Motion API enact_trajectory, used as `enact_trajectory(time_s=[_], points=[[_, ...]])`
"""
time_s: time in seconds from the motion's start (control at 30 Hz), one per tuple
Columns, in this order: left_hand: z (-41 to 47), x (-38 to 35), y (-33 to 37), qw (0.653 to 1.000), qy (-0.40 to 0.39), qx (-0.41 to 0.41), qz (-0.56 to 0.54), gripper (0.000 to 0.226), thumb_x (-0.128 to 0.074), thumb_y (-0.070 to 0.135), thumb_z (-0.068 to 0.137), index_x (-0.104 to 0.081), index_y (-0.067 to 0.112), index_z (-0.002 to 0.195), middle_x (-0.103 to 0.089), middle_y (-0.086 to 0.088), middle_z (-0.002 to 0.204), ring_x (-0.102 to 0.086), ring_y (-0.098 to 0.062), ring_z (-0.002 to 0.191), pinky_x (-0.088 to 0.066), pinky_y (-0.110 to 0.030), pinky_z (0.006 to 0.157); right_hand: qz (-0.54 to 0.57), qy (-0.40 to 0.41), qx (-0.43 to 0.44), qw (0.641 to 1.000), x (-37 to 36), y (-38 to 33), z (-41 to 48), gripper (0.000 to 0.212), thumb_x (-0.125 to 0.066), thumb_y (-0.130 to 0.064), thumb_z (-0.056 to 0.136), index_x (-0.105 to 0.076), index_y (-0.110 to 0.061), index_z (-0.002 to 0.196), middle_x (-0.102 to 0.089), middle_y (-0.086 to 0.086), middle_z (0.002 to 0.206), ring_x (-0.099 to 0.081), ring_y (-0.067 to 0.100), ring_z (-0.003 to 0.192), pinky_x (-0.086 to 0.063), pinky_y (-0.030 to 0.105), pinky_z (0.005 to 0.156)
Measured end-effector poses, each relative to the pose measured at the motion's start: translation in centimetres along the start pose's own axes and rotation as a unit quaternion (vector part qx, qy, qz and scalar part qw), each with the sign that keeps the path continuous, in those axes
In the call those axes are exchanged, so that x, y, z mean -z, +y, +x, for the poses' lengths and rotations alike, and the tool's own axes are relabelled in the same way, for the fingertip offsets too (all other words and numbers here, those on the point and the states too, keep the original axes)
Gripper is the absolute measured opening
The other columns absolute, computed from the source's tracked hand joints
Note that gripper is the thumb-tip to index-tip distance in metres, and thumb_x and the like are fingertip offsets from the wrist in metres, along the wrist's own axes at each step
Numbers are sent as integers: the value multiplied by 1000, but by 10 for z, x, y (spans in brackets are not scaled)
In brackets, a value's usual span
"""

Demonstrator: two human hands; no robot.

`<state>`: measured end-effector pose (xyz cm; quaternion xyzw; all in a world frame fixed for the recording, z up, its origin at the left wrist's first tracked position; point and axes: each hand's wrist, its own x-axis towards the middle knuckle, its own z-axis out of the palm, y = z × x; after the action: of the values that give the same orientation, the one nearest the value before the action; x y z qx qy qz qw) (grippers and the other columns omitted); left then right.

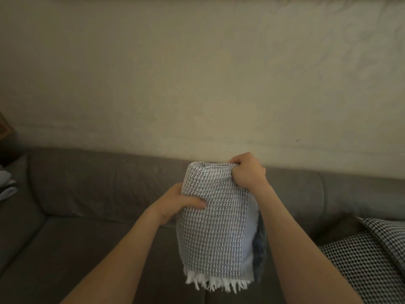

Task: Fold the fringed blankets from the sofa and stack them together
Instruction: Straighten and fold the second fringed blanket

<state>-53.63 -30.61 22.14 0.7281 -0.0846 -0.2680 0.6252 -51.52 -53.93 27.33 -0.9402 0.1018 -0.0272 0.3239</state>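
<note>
The waffle-weave blanket point(214, 227) is held up in the air in front of the person, above the seat of the grey sofa point(98, 238), already doubled into a narrow hanging panel with its white fringe point(217, 281) dangling at the bottom. The right hand point(247, 172) has a closed grip on the top right corner, fingers curled tight over the bunched fold. The left hand point(177, 200) holds the left edge lower down, thumb pressed flat on the front face and the fingers hidden behind the cloth.

Judging by how it drapes, the blanket is soft and limp, with no stiffness of its own: it hangs straight only because the top is held. It looks light enough for 1 hand, though bulky now that several layers are stacked. The open weave should give fingers plenty of purchase, so slipping is unlikely; the likelier trouble is layers sliding apart. A paler layer and a darker blue-grey one point(260, 249) show along the right edge, and it cannot be told whether they belong to the same blanket. The best places to take hold seem to be the folded top edge and corners, pinching through all layers at once, not the fringe, which could snag or pull.

A black-and-white houndstooth blanket point(372, 260) lies on the sofa at the near right, apart from the hands.
</note>
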Motion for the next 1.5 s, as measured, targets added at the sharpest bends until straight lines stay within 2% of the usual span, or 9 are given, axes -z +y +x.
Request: enact_trajectory(time_s=[0.27,0.4,0.7,0.83,1.0,1.2,1.3,1.43,1.5], points=[[1,-18,9,983,67,22,-171,44,-80,15,81,-74,8,124,-77,-17,121,-75,-36,109,-58,-47,96,20,304,64,950,-34,1,-44,60,-53,-5,79,-62,-33,131,-60,3,140,-53,27,131,-26,55,114],[-8,-17,6,966,51,38,-252,36,-76,18,77,-79,5,111,-76,-22,121,-76,-35,102,-55,-47,95,175,88,68,978,-76,-3,-68,57,-33,-58,98,-26,-59,155,-15,-9,173,-10,16,159,-6,64,126],[-15,-15,12,954,52,1,-297,44,-69,12,65,-75,3,108,-78,-19,105,-77,-32,86,-61,-42,81,511,-99,-55,852,-53,37,-51,79,-64,-73,88,-46,-35,154,-63,-10,144,-65,8,124,-50,39,108],[-13,-5,19,936,65,-41,-345,49,-61,14,71,-69,4,118,-79,-16,105,-78,-32,87,-61,-43,79,558,-235,-88,791,-40,55,-57,38,-56,-46,100,-67,-21,126,-78,2,119,-75,20,108,-61,34,87],[-11,2,16,948,75,5,-309,51,-67,22,73,-67,5,122,-78,-16,106,-77,-31,87,-63,-43,82,553,-289,-63,779,-35,73,-52,95,-100,-49,53,-66,-9,132,-75,15,124,-75,31,109,-62,39,84],[-4,-6,7,955,153,71,-244,44,-68,44,96,-68,17,130,-78,-10,120,-75,-28,109,-55,-39,91,551,-242,-3,799,-31,65,-36,50,-82,-8,83,-67,-15,131,-73,14,128,-72,36,114,-61,48,91],[-12,-15,-11,953,150,96,-243,52,-64,57,93,-66,22,131,-78,-8,121,-75,-28,113,-54,-45,99,589,-183,-9,787,-39,62,-28,60,-87,-18,79,-66,-10,135,-69,21,132,-67,43,119,-53,60,104],[-20,-16,-24,944,135,110,-282,82,-95,50,62,-65,19,131,-78,-11,120,-77,-28,107,-55,-43,91,570,-157,-49,805,-41,75,-8,50,-81,-22,86,-68,-15,134,-72,12,129,-71,33,114,-57,50,100],[-13,-15,-18,959,130,109,-229,72,-92,39,74,-63,16,136,-78,-10,121,-77,-27,108,-58,-42,90,526,-161,-105,828,-43,78,5,60,-87,-38,78,-69,-23,134,-70,6,135,-70,28,119,-55,48,103]])
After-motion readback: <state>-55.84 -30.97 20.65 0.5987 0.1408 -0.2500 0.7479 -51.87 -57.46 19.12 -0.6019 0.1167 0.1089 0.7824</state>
